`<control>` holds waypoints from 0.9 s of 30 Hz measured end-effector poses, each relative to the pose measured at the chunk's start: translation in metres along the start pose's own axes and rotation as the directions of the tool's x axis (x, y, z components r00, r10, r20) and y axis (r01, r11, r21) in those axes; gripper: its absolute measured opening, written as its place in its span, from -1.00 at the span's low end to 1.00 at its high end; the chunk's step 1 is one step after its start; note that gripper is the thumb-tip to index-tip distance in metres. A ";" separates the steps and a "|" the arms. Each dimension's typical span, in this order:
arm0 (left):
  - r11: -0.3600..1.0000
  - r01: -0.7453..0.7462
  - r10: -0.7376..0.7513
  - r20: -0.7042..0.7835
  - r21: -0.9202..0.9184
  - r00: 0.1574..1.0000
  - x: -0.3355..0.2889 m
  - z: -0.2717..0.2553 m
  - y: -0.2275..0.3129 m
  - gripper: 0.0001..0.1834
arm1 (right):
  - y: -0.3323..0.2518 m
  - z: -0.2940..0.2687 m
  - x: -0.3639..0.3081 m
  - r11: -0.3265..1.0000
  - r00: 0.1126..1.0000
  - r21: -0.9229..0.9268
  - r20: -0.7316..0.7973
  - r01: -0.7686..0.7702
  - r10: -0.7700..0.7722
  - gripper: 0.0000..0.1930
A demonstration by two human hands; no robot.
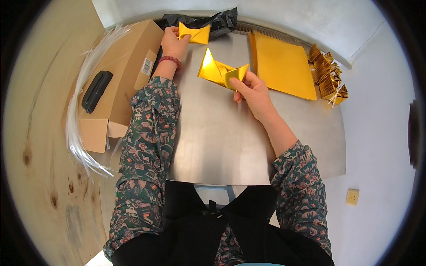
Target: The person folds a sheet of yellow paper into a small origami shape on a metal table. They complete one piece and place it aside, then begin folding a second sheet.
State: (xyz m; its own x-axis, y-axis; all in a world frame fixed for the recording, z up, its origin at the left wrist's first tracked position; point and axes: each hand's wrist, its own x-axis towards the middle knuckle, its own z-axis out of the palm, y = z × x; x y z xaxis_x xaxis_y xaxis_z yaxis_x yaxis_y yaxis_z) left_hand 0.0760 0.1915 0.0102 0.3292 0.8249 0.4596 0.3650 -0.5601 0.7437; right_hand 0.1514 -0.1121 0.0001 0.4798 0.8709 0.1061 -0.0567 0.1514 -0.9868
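My right hand [255,95] pinches a shiny gold folded paper [213,71] by its right end, thumb on top, above the middle of the metal table [222,142]. One pointed corner of this paper stands up at its left. Farther off and to the left, my left hand [174,44] has its thumb and fingers closed on the left end of a smaller, flatter gold folded piece [199,35]. That piece is beside a crumpled black plastic bag [224,23]. Some fingers of both hands are hidden behind the paper.
A stack of flat gold paper sheets [286,66] lies at the back right. Beyond it are several tied bundles of folded gold paper [330,80]. On the left, a cardboard box [126,66] carries white plastic strips [73,117] and a black oblong object [96,91].
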 end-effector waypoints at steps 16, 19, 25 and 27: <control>0.985 0.072 -0.102 0.187 0.159 0.977 0.015 0.008 -0.009 -0.11 | 0.002 0.000 -0.005 1.000 1.000 0.012 -0.009 -0.006 0.006 -0.81; 0.963 0.048 -0.100 0.183 0.267 0.978 0.012 0.010 -0.003 -0.11 | 0.003 0.000 -0.003 1.000 1.000 0.002 -0.012 -0.008 0.008 -0.80; 0.875 0.000 -0.095 0.172 0.484 0.980 0.000 0.020 0.015 0.08 | 0.004 -0.002 -0.001 1.000 1.000 0.014 0.010 -0.013 0.013 -0.80; 0.905 0.055 -0.132 0.155 0.421 0.979 -0.003 0.022 0.014 0.08 | 0.005 -0.002 -0.003 1.000 1.000 0.001 -0.002 -0.023 0.023 -0.80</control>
State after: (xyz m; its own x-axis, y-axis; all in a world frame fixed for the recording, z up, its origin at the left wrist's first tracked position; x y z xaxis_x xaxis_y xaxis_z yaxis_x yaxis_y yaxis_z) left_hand 0.0991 0.1796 0.0088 0.4090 0.8696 0.2765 0.7156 -0.4937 0.4941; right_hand 0.1518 -0.1147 -0.0055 0.4803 0.8731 0.0830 -0.0689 0.1319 -0.9889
